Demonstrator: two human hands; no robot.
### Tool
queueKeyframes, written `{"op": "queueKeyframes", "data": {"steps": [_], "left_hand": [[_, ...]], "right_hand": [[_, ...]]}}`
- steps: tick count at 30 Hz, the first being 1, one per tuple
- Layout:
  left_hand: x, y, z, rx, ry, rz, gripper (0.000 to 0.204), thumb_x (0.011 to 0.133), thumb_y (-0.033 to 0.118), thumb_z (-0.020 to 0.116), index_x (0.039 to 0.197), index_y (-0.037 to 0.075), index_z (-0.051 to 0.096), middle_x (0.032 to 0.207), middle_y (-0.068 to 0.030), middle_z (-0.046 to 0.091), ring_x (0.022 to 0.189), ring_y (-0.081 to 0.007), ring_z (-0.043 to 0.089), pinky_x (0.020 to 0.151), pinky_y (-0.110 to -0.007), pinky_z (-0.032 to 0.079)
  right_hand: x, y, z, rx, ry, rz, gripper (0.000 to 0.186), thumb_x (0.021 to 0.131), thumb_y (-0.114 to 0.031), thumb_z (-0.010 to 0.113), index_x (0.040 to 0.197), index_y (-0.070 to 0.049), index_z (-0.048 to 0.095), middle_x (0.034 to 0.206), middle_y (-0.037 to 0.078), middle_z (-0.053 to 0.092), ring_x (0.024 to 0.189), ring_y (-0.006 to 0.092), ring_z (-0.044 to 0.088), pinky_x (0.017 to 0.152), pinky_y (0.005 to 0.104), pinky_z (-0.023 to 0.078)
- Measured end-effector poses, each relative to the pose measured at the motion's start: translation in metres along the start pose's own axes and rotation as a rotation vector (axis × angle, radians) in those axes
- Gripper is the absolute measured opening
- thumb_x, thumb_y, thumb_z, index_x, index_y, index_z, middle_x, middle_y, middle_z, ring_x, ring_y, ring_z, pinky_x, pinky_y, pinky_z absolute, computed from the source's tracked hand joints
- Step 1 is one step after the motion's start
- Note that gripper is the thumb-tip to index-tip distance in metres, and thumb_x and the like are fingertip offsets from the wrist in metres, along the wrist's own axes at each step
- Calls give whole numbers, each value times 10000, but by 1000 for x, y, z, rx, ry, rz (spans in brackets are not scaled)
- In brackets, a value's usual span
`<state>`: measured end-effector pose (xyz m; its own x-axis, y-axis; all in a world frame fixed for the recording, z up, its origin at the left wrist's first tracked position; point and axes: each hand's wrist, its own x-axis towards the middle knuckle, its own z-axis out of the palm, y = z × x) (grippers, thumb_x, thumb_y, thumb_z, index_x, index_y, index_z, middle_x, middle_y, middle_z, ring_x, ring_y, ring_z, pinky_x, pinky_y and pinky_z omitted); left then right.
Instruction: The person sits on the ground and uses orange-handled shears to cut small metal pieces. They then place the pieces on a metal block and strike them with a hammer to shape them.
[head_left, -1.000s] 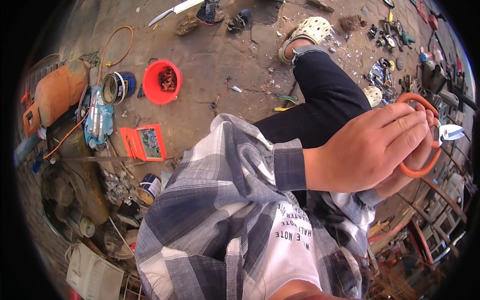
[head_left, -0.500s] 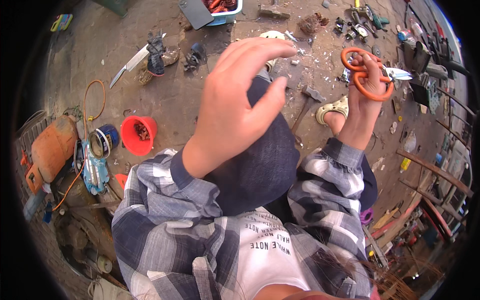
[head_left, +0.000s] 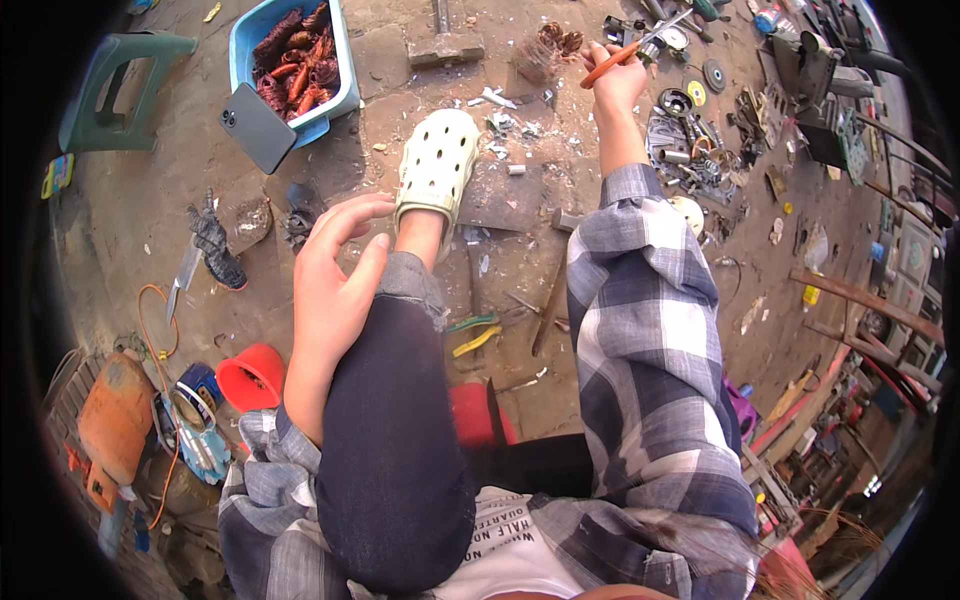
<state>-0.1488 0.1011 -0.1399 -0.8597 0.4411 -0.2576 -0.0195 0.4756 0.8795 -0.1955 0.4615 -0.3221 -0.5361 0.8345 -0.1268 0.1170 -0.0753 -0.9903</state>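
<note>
Stretched forward to the far right, my right hand [head_left: 617, 88] is closed on a pair of orange-handled scissors [head_left: 607, 66], their blades directed up and to the right. Just left of that hand lies a tangled bundle of reddish-brown wire [head_left: 542, 58]. Loose metal parts [head_left: 680, 145] are spread on the ground to its right. My left hand [head_left: 335, 290] holds nothing; its fingers are apart, and it hovers by my raised left shin, close to the cream clog [head_left: 436, 165] on my foot.
A blue basin [head_left: 347, 90] holds reddish coils, with a dark phone [head_left: 258, 128] at its corner. Around me are a green stool [head_left: 150, 48], a knife [head_left: 183, 272], a dark glove [head_left: 210, 243], a red bucket [head_left: 236, 385], a sledgehammer head [head_left: 446, 50], a hammer [head_left: 549, 305] and green-yellow-handled pliers [head_left: 474, 340].
My right hand has moved forward and left with the scissors, toward the wire bundle. The left hand has dropped lower and left. My view has shifted, bringing the whole basin and the stool in.
</note>
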Motion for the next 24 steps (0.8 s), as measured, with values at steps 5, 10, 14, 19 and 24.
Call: {"op": "queueKeyframes", "data": {"steps": [5,10,14,19,24], "left_hand": [[13,-6,7,78,-90,15,263,797,17,565,1054,17,622,1126,-107,624,1064,-235,569,890,-331,447],[34,19,3,508,-259,365,241,756,31,612,996,20,597,983,-123,622,983,-307,569,844,-356,462],[76,19,62,711,-636,523,240,745,43,620,982,29,589,964,-125,604,962,-319,572,819,-396,470],[125,-78,156,660,-655,508,283,717,70,658,987,31,581,948,-145,600,924,-339,588,804,-415,483],[134,-127,189,635,-560,503,259,740,64,645,984,69,557,928,-127,577,903,-329,592,770,-423,491]], "right_hand": [[21,32,-36,47,-48,-8,269,793,-46,715,962,61,535,798,100,642,699,172,659,613,256,540],[-53,0,-54,221,56,102,220,811,-119,716,869,-9,534,685,13,535,539,80,473,500,218,393],[-119,6,-103,312,355,280,207,830,-119,691,855,-48,498,648,-20,454,506,62,399,437,212,323],[-199,51,-112,269,534,504,198,854,-125,659,828,-64,472,626,-21,439,475,75,404,424,232,334],[-238,100,-109,149,486,500,192,842,-81,672,965,-7,544,822,5,566,678,67,505,582,222,397]]}}
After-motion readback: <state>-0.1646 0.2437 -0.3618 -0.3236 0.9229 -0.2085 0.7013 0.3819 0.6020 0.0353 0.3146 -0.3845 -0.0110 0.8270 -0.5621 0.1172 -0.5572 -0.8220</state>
